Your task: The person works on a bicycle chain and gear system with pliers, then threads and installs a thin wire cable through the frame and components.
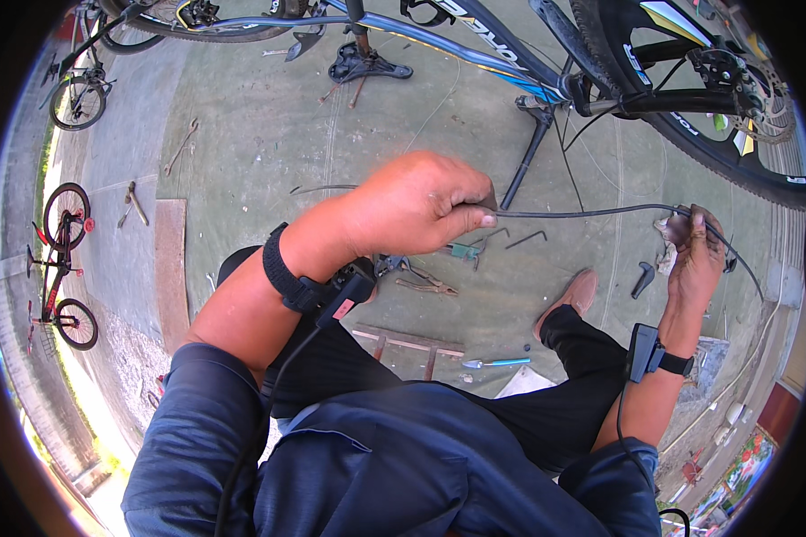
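A thin black bike cable [582, 214] runs across in front of me between my two hands. My left hand [439, 201] is closed round it, with the thumb pressed against the fingers. A thin end of the cable appears past my left wrist on the far side. Out to the right, my right hand [697, 255] pinches the cable between thumb and fingers. Beyond that grip the cable bends down toward the right edge. Between the hands it bows slightly and touches nothing that I can see. Each of my wrists wears a strap with a small black device.
A blue and black bicycle [421, 43] stands across the far side, its wheel [690, 98] at far right. On the green floor lie pliers [425, 282], a hex key [527, 238], a blue-handled tool [497, 362] and a hammer [136, 204]. A red bicycle [63, 264] is at left.
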Demonstrator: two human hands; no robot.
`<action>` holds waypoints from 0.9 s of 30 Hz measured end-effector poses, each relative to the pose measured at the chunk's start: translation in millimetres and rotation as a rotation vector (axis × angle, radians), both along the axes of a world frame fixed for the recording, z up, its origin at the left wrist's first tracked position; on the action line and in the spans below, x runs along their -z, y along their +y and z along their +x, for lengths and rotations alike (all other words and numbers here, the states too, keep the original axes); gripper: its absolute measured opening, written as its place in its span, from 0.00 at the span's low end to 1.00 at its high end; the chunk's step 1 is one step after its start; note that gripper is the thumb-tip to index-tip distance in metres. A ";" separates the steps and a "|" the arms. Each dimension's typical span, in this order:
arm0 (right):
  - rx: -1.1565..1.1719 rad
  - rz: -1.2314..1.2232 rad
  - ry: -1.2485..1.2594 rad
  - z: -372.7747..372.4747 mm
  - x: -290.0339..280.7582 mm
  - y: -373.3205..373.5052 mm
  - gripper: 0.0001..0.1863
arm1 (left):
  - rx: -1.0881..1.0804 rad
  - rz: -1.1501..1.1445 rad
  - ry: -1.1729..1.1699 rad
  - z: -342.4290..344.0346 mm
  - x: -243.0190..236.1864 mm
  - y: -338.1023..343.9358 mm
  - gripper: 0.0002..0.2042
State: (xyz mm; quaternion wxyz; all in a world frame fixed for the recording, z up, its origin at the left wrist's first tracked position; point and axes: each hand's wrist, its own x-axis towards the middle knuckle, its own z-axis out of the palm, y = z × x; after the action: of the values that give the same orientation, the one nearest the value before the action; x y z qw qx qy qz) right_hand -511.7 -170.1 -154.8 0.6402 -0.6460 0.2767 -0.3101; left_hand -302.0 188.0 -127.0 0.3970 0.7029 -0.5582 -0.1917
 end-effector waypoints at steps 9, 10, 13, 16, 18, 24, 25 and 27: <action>-0.031 0.007 0.046 -4.9 -5.9 -7.1 0.14 | 0.000 -0.005 0.036 -6.7 2.7 -4.0 0.05; -0.041 0.017 0.048 -6.2 -7.1 -8.0 0.14 | -0.002 0.001 0.020 -5.8 3.9 -4.2 0.05; -0.052 0.033 0.056 -6.1 -8.6 -7.5 0.14 | -0.015 0.002 -0.019 -4.1 6.0 -4.8 0.04; -0.051 0.025 0.067 -6.9 -7.6 -7.0 0.14 | -0.025 0.006 -0.048 -4.6 5.2 -5.8 0.04; -0.057 0.020 0.073 -6.1 -8.4 -7.0 0.14 | -0.031 -0.002 -0.046 -4.3 4.9 -6.5 0.04; -0.058 0.013 0.102 -5.1 -8.8 -6.1 0.14 | -0.040 -0.025 -0.035 -4.9 2.9 -7.3 0.04; -0.052 0.009 0.107 -5.5 -8.8 -6.0 0.14 | -0.035 -0.023 -0.033 -4.8 2.8 -7.5 0.04; -0.044 0.004 0.111 -5.1 -7.9 -6.1 0.14 | -0.028 -0.016 -0.038 -5.4 2.1 -7.7 0.04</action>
State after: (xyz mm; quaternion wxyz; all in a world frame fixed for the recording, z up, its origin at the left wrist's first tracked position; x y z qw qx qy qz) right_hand -516.8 -176.2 -146.8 0.6318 -0.6669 0.2979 -0.2593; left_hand -307.4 180.2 -129.1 0.3947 0.7109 -0.5573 -0.1683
